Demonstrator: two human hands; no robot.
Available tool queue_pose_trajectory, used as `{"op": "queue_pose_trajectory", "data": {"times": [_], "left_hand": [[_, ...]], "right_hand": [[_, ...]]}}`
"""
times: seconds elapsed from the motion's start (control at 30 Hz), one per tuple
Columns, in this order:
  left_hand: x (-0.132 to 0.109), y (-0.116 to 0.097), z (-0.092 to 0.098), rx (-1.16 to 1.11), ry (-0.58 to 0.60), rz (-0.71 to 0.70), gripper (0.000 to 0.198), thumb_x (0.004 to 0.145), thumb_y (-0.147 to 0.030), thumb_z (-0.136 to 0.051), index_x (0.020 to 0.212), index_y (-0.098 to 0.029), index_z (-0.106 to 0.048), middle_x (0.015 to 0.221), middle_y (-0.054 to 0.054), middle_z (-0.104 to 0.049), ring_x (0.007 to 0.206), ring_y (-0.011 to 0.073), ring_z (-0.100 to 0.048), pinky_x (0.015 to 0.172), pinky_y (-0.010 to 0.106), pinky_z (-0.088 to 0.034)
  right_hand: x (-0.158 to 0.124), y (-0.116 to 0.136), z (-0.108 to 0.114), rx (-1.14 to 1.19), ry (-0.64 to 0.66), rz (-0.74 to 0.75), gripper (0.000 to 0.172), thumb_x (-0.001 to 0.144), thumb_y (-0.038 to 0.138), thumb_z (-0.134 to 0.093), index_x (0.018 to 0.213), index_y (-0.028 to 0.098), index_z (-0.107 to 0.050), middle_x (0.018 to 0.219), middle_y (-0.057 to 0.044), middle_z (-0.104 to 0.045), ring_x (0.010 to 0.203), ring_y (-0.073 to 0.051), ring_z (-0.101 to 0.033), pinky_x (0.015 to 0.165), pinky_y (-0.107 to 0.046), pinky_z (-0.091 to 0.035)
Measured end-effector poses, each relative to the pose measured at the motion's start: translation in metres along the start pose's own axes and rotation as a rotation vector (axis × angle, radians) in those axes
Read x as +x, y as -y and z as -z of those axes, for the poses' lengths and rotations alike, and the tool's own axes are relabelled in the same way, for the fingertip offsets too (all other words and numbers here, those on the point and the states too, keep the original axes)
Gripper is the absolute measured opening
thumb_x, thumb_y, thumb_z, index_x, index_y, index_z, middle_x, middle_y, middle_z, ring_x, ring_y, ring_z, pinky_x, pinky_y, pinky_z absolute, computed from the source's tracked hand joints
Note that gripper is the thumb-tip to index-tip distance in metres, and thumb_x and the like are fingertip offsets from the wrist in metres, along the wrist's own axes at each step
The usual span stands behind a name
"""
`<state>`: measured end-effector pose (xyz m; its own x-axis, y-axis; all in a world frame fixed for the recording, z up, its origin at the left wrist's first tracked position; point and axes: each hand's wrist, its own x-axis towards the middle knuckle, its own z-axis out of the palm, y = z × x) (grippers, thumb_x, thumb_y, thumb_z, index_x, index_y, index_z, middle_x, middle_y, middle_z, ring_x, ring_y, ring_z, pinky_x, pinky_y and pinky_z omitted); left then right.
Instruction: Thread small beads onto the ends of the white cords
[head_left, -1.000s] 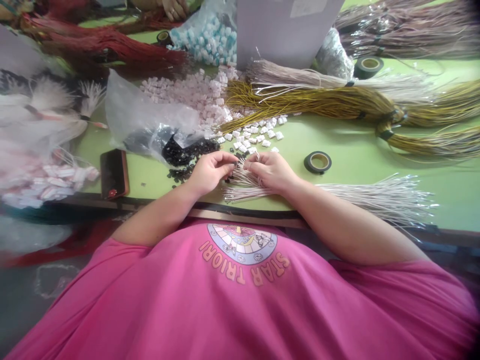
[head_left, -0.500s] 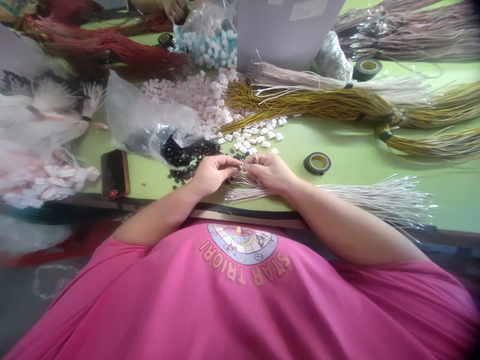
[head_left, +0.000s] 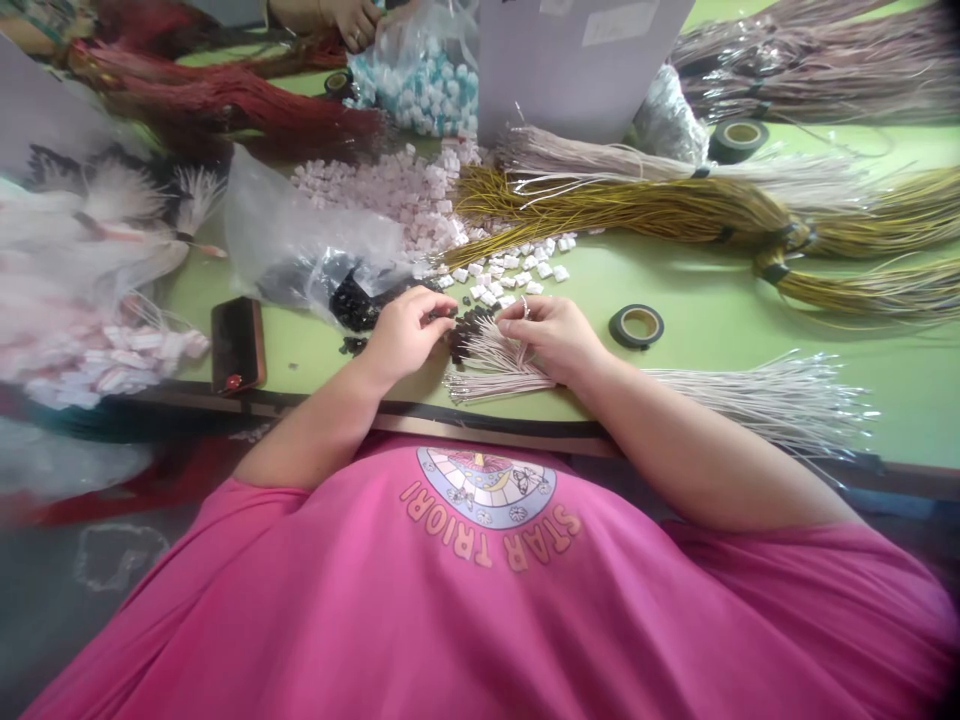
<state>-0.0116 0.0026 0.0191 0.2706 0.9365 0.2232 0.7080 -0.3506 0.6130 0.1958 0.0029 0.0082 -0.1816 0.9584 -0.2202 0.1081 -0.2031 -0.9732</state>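
My left hand (head_left: 405,335) rests at the green table's near edge, its fingers pinched on a small black piece beside a heap of small black connectors (head_left: 358,300). My right hand (head_left: 551,335) is closed on a bundle of thin pale wires (head_left: 491,365) whose dark-tipped ends fan out between the two hands. Loose white connectors (head_left: 517,270) lie just beyond my fingers.
A dark phone (head_left: 238,345) lies left, a tape roll (head_left: 636,325) right, and a long sheaf of pale wires (head_left: 757,395) by my right forearm. Yellow wire bundles (head_left: 637,205), pink connectors (head_left: 390,190), a clear bag (head_left: 300,240), a grey box (head_left: 577,60) and another person's hand (head_left: 349,18) lie farther back.
My left hand has drawn slightly away from the right toward the black connectors. The wire ends with dark tips now show fanned between the hands.
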Motion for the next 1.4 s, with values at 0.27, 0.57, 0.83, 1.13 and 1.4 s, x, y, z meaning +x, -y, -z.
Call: {"op": "queue_pose_trajectory", "data": {"times": [0.27,0.57,0.83,1.13,1.4], "left_hand": [[-0.024,0.003,0.025,0.474,0.355,-0.139,0.021,0.083,-0.023,-0.051,0.091,-0.018,-0.069,0.09,0.006,-0.063,0.088,0.0203,-0.056,0.081,0.035,-0.045],[-0.026,-0.004,0.025,0.13,0.263,-0.053,0.02,0.083,-0.021,-0.048,0.09,-0.018,-0.066,0.093,0.006,-0.063,0.089,0.0179,-0.056,0.084,0.033,-0.044],[-0.012,-0.027,-0.004,-0.586,0.331,0.327,0.014,0.081,-0.027,-0.055,0.09,-0.018,-0.06,0.066,-0.001,-0.059,0.048,0.0074,-0.048,0.046,0.022,-0.039],[-0.009,-0.017,-0.018,-0.853,0.228,0.398,0.015,0.069,-0.019,-0.067,0.081,-0.015,-0.059,0.062,-0.002,-0.058,0.052,0.0074,-0.054,0.053,0.023,-0.049],[-0.009,-0.014,-0.022,-0.857,0.2,0.386,0.014,0.068,-0.019,-0.067,0.08,-0.016,-0.061,0.064,-0.002,-0.059,0.053,0.0074,-0.054,0.054,0.024,-0.05]], "right_hand": [[0.002,-0.001,0.007,0.098,0.229,-0.091,0.018,0.055,0.021,-0.071,0.07,0.013,-0.065,0.055,0.0,-0.058,0.046,-0.009,-0.047,0.045,-0.023,-0.033],[-0.004,0.002,0.001,-0.079,0.247,0.025,0.006,0.064,0.02,-0.058,0.066,0.014,-0.061,0.054,0.002,-0.054,0.05,-0.008,-0.046,0.051,-0.023,-0.034],[-0.007,0.008,0.002,-0.159,0.267,0.06,0.013,0.066,0.022,-0.058,0.071,0.013,-0.065,0.063,0.0,-0.06,0.058,-0.01,-0.05,0.058,-0.024,-0.038],[-0.009,0.007,-0.001,-0.263,0.2,0.124,0.013,0.067,0.023,-0.055,0.066,0.012,-0.062,0.055,0.002,-0.052,0.053,-0.007,-0.043,0.054,-0.022,-0.034],[-0.008,0.007,-0.001,-0.327,0.202,0.157,0.014,0.066,0.023,-0.055,0.065,0.012,-0.063,0.057,0.001,-0.053,0.055,-0.008,-0.044,0.056,-0.023,-0.035]]}}
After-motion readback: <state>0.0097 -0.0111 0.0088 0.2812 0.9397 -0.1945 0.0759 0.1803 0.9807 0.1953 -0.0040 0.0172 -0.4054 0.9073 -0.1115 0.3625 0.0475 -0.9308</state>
